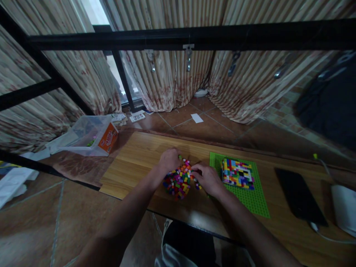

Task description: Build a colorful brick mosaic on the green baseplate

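Observation:
A loose pile of small multicoloured toy bricks (179, 183) lies on the wooden table between my hands. My left hand (170, 159) rests at the pile's far left edge, fingers curled down and mostly hidden; a green brick (180, 157) shows by its fingertips. From the right, my right hand (208, 179) reaches in with thumb and fingers drawn together at the pile's edge. What those fingers hold, if anything, is too small to make out. Beside that hand, a block of joined bricks (237, 173) stands on a green baseplate (260, 202).
A black phone or tablet (300, 194) with a white cable lies at the right, near a white device (345, 207). At the left is a clear plastic bin (83, 135) with an orange label. A black rail with hooks (188, 59) crosses above the table (130, 163).

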Demonstrator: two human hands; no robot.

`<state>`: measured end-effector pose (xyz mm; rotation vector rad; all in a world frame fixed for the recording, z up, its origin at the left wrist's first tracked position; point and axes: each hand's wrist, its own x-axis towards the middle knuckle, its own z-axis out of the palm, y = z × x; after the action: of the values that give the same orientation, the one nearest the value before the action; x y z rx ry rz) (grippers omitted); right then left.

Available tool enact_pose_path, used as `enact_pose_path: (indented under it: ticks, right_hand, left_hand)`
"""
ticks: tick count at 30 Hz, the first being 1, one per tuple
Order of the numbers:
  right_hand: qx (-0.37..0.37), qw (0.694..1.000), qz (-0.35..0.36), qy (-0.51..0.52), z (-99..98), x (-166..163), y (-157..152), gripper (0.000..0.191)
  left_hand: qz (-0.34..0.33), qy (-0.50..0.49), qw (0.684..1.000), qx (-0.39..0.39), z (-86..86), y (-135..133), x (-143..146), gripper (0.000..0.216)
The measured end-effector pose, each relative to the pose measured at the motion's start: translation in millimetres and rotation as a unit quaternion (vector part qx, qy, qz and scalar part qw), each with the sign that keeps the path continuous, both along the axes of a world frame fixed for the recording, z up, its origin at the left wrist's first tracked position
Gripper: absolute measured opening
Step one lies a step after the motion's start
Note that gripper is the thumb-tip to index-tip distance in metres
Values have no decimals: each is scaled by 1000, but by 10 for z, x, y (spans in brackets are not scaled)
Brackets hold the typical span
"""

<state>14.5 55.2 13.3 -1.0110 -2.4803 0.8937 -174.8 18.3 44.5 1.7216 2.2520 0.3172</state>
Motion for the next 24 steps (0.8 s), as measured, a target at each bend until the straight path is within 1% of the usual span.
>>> enact_pose_path:
  ticks: [4,8,10,12,13,14,15,17,19,21,22,23,24]
  right_hand:
    - [-1,999,-34,-10,-4,-15,-34,17]
    - [-10,998,-57,-9,-11,-41,-50,19]
    - [-15,998,-63,-3,-20,-47,-53,21]
    - [-20,997,-70,4,-34,-50,-57,22]
    - [-22,997,-72,7,-41,-52,-60,23]
    - [-24,997,-74,10,-46,-53,-62,24]
    - [-27,997,-76,13,-48,-54,-65,25]
    - [-31,996,-81,20,-35,-49,-72,27]
    - [-33,995,-90,25,8,-29,-88,29]
    - [-35,994,-95,46,86,10,-124,30]
    - [-38,993,-94,64,135,35,-152,30]
    - [-41,992,-89,84,189,64,-189,31]
    - [-45,990,-83,105,243,94,-233,31]
  left_hand:
    - [11,11,1000,-6,18,-17,44,25]
    - [12,19,1000,-1,51,-36,57,23]
    - [18,11,1000,15,77,-66,63,26]
    - [41,-56,996,61,91,-128,87,31]
    - [58,-118,987,91,91,-172,111,33]
    - [78,-197,970,119,84,-224,143,33]
    - [96,-282,944,138,73,-282,183,31]
    - [144,-442,873,150,41,-406,278,26]
    - [186,-562,795,130,8,-522,375,23]
    - [225,-636,730,107,-16,-608,459,23]
    - [237,-661,706,92,-21,-637,494,26]
    - [244,-677,690,78,-21,-658,526,32]
    - [243,-686,683,65,-16,-673,557,39]
